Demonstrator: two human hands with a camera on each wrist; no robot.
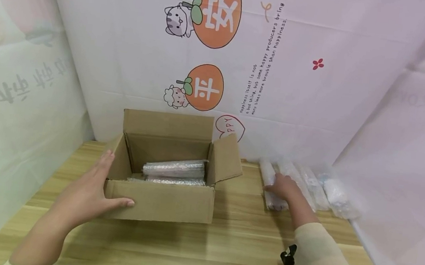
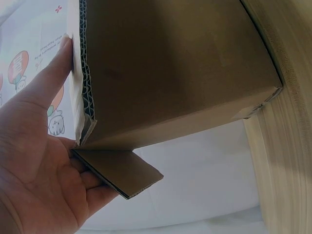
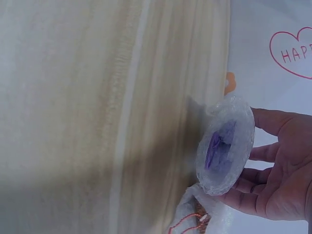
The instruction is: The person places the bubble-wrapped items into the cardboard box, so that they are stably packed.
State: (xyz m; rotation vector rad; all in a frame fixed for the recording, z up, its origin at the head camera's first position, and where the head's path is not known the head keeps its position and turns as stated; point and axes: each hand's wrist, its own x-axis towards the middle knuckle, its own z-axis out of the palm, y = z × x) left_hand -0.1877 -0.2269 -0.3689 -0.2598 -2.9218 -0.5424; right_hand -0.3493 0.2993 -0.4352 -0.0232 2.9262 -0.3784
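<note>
At the left, an opened cardboard box (image 1: pixel 159 203) stands on the table, with bubble-wrapped bundles (image 1: pixel 175 167) lying inside. My left hand (image 1: pixel 85 194) grips its near left corner. The thumb lies along the front flap (image 2: pixel 84 73), and the other fingers are behind the side flap (image 2: pixel 119 170). Over at the right, my right hand (image 1: pixel 286 188) holds the leftmost bubble-wrapped package (image 1: pixel 268 171) of a row on the table. From its end, the package (image 3: pixel 226 151) looks oval with something purple inside, and thumb and fingers lie around its far side.
More bubble-wrapped packages (image 1: pixel 314 188) lie beside the right hand, against the right side of the table. One package (image 3: pixel 192 209) shows red-orange lines. Printed white cloth (image 1: pixel 282 70) hangs behind and at both sides. The box's right flap (image 1: pixel 228 160) leans outward.
</note>
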